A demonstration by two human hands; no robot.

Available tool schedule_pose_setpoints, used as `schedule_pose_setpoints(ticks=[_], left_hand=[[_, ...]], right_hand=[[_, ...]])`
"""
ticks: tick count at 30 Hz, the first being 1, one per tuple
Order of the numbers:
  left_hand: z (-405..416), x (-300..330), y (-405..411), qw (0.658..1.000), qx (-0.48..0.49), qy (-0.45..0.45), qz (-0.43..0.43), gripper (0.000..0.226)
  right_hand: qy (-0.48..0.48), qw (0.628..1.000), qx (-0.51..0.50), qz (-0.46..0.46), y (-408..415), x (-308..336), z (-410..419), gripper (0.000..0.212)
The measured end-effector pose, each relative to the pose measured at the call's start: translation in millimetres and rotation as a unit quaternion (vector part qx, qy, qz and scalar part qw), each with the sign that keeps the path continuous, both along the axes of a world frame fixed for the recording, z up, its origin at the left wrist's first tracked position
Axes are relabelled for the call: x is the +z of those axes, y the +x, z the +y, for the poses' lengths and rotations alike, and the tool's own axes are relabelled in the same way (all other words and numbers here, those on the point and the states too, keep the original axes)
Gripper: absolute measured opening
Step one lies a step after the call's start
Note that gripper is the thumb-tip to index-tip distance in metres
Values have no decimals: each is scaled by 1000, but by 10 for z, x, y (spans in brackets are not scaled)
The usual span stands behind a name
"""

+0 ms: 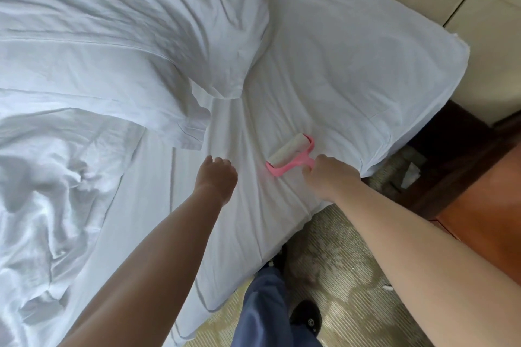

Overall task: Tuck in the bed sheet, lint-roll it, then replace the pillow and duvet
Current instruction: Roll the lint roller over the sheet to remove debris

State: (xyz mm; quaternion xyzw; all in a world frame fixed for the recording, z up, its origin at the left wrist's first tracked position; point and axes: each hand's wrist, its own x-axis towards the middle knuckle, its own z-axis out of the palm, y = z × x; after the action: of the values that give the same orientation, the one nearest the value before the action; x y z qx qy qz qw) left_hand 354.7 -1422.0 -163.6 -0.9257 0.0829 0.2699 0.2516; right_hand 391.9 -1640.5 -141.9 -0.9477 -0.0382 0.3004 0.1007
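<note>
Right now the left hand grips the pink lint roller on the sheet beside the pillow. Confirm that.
Wrong hand. The head view shows the right hand gripping the pink lint roller on the sheet beside the pillow; the left hand rests on the sheet.

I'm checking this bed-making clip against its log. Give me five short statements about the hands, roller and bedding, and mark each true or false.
1. The right hand grips the pink lint roller by its handle. True.
2. The roller lies on the carpet. False: it rests on the white bed sheet.
3. The left hand holds the pillow. False: it rests on the sheet, holding nothing.
4. The pillow lies on the bed, left of the roller. True.
5. The duvet is spread smooth over the bed. False: it lies rumpled at the left.
</note>
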Motion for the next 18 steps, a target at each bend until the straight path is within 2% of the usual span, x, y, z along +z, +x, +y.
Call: schedule_pose_setpoints(ticks=[18], left_hand=[[260, -96, 641, 999, -28, 15, -10, 38]], right_hand=[[-12, 999, 1, 31, 610, -72, 557, 46]])
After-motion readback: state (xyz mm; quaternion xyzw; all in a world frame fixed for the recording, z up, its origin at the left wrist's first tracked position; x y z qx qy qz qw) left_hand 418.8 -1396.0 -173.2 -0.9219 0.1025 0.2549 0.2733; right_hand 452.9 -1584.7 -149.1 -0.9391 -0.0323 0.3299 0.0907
